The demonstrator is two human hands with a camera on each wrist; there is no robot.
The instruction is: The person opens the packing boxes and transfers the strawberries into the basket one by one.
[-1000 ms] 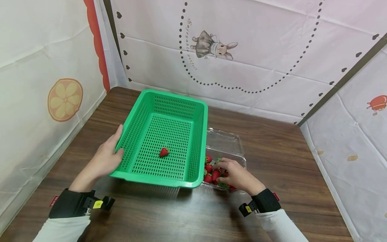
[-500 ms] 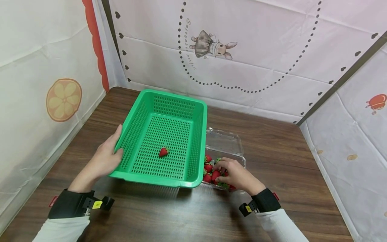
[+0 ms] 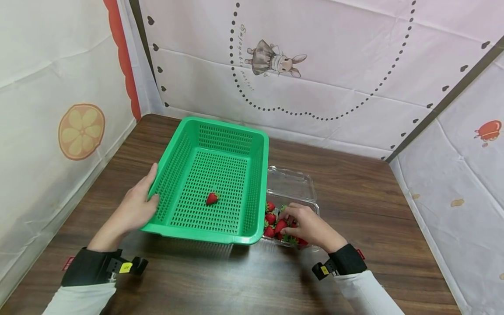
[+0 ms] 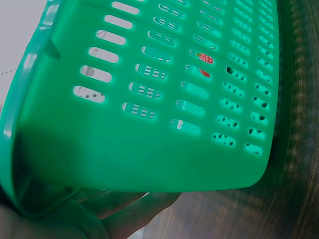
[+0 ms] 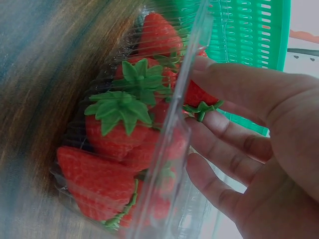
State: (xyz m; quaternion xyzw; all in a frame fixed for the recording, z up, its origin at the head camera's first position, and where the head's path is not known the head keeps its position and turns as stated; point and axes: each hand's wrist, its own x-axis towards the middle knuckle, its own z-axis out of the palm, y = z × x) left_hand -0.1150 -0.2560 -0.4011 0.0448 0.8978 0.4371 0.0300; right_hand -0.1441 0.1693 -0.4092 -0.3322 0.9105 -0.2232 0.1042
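A green perforated plastic basket [image 3: 220,175] fills the middle of the head view, with one strawberry [image 3: 211,198] on its floor. My left hand [image 3: 135,205] grips its left side near the front corner. In the left wrist view, my fingers [image 4: 134,211] show beneath the basket's wall. To the right, my right hand [image 3: 309,225] reaches into a clear plastic box [image 3: 315,209] of several strawberries [image 3: 271,218]. The right wrist view shows my thumb and fingers pinching a red strawberry [image 5: 199,95] at the box's rim, its green leaves toward my fingers.
The box's clear lid [image 3: 291,183] lies folded back behind it. The basket's right wall overlaps the box's left side in the head view. A dark wooden table [image 3: 354,188] carries everything, bounded by printed cloth walls [image 3: 323,61] at the back and sides.
Both hands, the basket and the box hold nearly the same places. The whole head view has shifted only slightly.
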